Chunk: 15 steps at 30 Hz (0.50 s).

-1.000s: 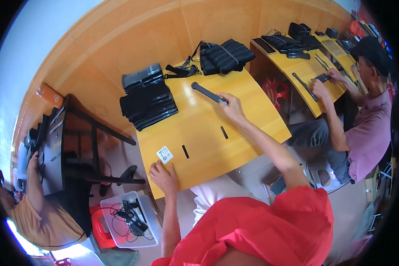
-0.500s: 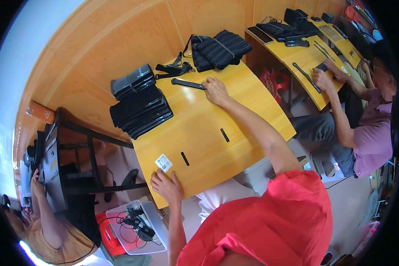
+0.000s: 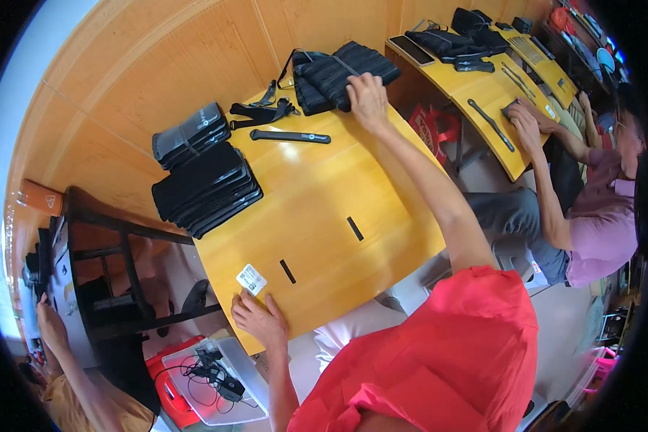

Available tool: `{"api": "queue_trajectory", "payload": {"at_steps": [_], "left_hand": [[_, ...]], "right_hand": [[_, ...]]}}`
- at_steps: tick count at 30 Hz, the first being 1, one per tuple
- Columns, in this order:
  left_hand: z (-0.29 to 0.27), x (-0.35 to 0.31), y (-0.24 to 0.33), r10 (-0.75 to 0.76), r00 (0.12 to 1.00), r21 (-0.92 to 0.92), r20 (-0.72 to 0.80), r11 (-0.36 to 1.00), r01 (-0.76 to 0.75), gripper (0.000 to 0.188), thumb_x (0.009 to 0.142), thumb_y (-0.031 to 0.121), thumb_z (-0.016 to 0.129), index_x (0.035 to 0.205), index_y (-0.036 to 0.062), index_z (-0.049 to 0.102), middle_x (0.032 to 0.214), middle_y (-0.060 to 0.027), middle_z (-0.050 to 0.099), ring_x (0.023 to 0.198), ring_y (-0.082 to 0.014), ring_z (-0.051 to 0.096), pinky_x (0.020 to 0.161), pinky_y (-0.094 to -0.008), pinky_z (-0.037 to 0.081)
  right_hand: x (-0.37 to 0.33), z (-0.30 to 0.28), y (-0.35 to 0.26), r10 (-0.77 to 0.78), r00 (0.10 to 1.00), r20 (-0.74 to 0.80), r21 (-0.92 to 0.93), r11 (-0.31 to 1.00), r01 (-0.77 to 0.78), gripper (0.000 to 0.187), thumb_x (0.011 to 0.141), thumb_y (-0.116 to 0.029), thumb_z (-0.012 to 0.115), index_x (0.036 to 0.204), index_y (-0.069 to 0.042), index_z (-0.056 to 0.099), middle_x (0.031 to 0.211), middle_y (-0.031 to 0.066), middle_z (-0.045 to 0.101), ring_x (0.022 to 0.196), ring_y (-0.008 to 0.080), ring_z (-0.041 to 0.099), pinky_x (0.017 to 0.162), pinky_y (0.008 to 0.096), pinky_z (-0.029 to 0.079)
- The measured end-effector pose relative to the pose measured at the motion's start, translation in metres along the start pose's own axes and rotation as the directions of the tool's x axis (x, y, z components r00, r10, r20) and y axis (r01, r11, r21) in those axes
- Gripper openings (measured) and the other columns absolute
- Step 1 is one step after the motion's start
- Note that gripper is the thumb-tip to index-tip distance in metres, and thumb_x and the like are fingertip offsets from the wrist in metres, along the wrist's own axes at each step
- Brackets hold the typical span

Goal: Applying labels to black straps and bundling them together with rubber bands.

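Observation:
My right hand [image 3: 368,103] is at the far side of the yellow table, its fingers curled onto the near right edge of a tied bundle of black straps [image 3: 327,81]. Its fingertips are partly hidden against the dark material. A single flat black strap with pale print [image 3: 290,136] lies on the tabletop to the left of that hand. At the near left edge my left hand [image 3: 261,320] rests with fingers spread and holds nothing. Its fingertips are beside a white printed label [image 3: 251,279]. Two short black strips [image 3: 287,271] [image 3: 355,229] lie on the table.
Stacked black folded pieces [image 3: 205,189] and a banded bundle [image 3: 191,135] occupy the table's left side, near loose buckled straps [image 3: 263,112]. Co-workers sit left and right, one by another yellow table [image 3: 459,88]. A clear bin of cables [image 3: 219,403] and a dark chair [image 3: 126,270] stand left.
My right hand has let go of the single black strap and moved up and right to the tied bundle. My left hand stays by the label. The whole view has shifted slightly.

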<state>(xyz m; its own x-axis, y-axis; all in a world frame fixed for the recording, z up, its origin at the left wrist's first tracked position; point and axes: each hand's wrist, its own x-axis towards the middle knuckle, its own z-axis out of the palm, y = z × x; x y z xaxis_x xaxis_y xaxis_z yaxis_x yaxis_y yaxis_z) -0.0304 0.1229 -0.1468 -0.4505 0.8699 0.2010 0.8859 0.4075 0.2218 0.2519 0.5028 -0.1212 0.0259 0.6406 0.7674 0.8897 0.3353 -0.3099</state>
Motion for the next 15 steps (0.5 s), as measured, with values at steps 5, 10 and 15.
{"api": "queue_trajectory", "payload": {"at_steps": [5, 10, 15], "left_hand": [[0.001, -0.001, -0.001, -0.013, 1.0, -0.004, 0.001, 1.0, 0.013, 0.051, 0.082, 0.022, 0.059, 0.123, -0.0007, 0.039, 0.122, -0.0241, 0.039, 0.114, -0.0392, 0.035, 0.096, -0.0483, 0.026], [-0.002, 0.001, 0.002, 0.003, 1.0, 0.002, 0.013, 1.0, -0.003, 0.05, 0.082, 0.02, 0.058, 0.122, -0.0007, 0.038, 0.122, -0.0243, 0.039, 0.114, -0.0396, 0.035, 0.096, -0.0486, 0.026], [-0.002, 0.002, 0.003, -0.016, 1.0, -0.015, 0.017, 1.0, 0.016, 0.05, 0.082, 0.02, 0.058, 0.123, -0.0001, 0.038, 0.122, -0.0241, 0.039, 0.114, -0.0392, 0.035, 0.096, -0.0486, 0.025]], "right_hand": [[0.04, 0.018, 0.032, 0.033, 0.979, 0.201, -0.142, 0.99, -0.004, 0.02, 0.076, -0.011, 0.061, 0.094, -0.002, 0.061, 0.098, 0.0145, 0.056, 0.094, 0.034, 0.053, 0.078, 0.0421, 0.049], [0.064, 0.037, 0.025, 0.048, 0.908, 0.415, -0.328, 0.939, 0.1, 0.019, 0.074, -0.008, 0.062, 0.091, 0.0, 0.062, 0.098, 0.0168, 0.06, 0.095, 0.0352, 0.057, 0.079, 0.039, 0.051], [0.084, 0.062, 0.015, -0.031, 0.826, 0.563, -0.419, 0.85, 0.318, 0.013, 0.076, -0.009, 0.06, 0.085, -0.007, 0.069, 0.091, 0.0102, 0.067, 0.089, 0.0273, 0.064, 0.077, 0.0373, 0.052]]}}
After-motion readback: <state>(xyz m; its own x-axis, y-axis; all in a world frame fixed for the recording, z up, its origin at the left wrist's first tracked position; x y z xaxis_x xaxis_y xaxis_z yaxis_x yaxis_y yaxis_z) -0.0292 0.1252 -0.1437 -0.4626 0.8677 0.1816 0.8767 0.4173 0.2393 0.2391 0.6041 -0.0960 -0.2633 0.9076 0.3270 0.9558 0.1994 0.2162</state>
